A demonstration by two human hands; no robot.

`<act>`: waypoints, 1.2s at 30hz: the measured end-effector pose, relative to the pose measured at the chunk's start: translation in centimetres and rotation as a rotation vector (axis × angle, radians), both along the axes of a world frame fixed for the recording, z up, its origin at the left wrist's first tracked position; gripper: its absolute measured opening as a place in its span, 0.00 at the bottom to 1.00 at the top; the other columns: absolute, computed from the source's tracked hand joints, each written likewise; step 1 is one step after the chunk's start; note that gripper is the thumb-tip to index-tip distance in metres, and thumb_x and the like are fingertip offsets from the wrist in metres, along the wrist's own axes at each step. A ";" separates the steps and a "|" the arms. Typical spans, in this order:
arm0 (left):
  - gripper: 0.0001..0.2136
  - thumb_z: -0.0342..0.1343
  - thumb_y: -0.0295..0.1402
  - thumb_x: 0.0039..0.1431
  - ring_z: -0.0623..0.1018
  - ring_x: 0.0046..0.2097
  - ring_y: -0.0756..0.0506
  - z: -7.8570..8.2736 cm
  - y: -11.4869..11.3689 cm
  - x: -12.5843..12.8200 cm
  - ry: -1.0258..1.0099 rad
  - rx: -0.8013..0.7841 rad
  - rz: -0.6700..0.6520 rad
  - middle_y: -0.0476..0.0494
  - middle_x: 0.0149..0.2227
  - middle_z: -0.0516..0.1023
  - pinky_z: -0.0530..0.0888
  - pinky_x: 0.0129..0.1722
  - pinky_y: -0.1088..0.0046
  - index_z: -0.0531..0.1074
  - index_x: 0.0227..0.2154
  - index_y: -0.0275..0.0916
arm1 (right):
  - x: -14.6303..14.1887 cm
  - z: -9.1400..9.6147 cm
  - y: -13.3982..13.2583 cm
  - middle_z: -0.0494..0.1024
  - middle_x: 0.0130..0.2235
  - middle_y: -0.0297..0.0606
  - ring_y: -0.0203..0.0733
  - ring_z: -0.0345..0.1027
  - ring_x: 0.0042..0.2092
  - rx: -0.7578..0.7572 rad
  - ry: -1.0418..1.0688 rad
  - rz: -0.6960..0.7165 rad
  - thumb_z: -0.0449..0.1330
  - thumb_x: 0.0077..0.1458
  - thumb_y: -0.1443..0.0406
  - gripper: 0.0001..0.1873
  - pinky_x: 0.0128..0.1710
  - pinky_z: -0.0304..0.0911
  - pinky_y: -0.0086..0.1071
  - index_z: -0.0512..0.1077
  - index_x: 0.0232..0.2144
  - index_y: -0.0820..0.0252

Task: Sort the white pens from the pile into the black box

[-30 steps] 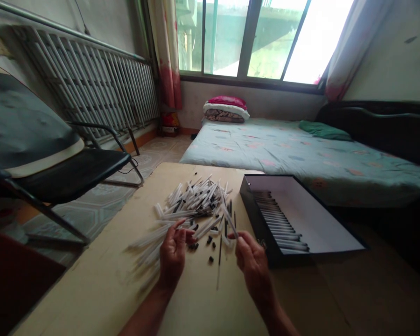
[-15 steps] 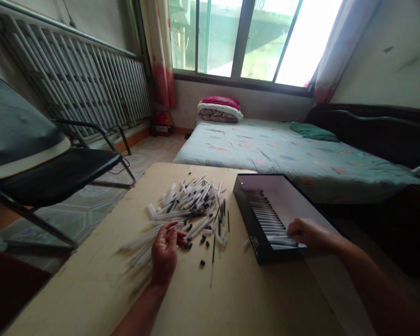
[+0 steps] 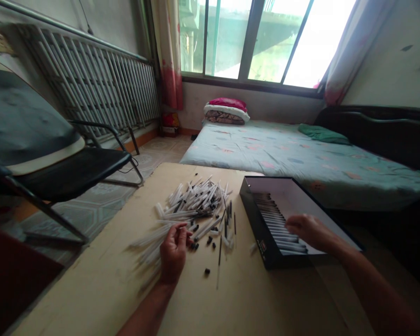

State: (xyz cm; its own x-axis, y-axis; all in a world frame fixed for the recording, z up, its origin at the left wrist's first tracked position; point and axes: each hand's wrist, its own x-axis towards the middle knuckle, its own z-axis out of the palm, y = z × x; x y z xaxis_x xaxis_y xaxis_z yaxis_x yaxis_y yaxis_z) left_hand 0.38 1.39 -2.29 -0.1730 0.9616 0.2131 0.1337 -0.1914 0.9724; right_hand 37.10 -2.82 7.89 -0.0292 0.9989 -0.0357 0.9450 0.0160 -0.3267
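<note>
My left hand (image 3: 174,249) rests palm partly up at the near edge of a loose pile of pen parts, its fingers loosely bent and apart, with nothing visible in them. The pile holds white pen barrels (image 3: 150,240), small black caps (image 3: 207,270) and thin dark refills (image 3: 220,249). Over the black box (image 3: 254,228) hovers my right hand (image 3: 310,231), its fingers curled together and no object showing in them. Below it, a row of pens (image 3: 278,228) lies side by side along the left of the box. The fingertips' undersides are hidden.
All of this lies on a pale tabletop (image 3: 115,280). Beyond it stands a bed (image 3: 252,147) with folded bedding (image 3: 227,111). A black chair (image 3: 70,172) is at the left, before a metal rail frame (image 3: 101,84).
My right hand has lifted off the front pens and shifted slightly toward the back of the box. The left hand keeps its place by the pile. The whole view has swung a little left.
</note>
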 end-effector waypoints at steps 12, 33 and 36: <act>0.13 0.48 0.24 0.58 0.70 0.44 0.41 -0.6 -0.2 1.1 0.854 0.350 -0.171 0.41 0.40 0.75 0.69 0.46 0.60 0.74 0.42 0.40 | -16.4 -2.6 -2.2 0.74 0.28 0.34 0.36 0.67 0.30 0.281 0.351 0.127 0.50 0.59 0.65 0.11 0.31 0.58 0.27 0.71 0.30 0.59; 0.09 0.52 0.27 0.53 0.68 0.42 0.39 0.3 -0.4 1.0 1.037 0.259 -0.099 0.41 0.38 0.71 0.64 0.42 0.61 0.72 0.37 0.41 | -17.9 -10.5 -0.6 0.73 0.32 0.42 0.43 0.67 0.36 0.554 0.320 -0.153 0.48 0.59 0.65 0.11 0.36 0.60 0.33 0.69 0.33 0.61; 0.06 0.52 0.28 0.54 0.68 0.42 0.39 0.5 -0.5 1.2 1.069 0.248 -0.090 0.41 0.37 0.71 0.64 0.42 0.61 0.72 0.34 0.40 | -18.1 -10.9 -0.7 0.72 0.33 0.42 0.44 0.65 0.38 0.565 0.281 -0.139 0.49 0.59 0.65 0.10 0.38 0.60 0.34 0.70 0.34 0.60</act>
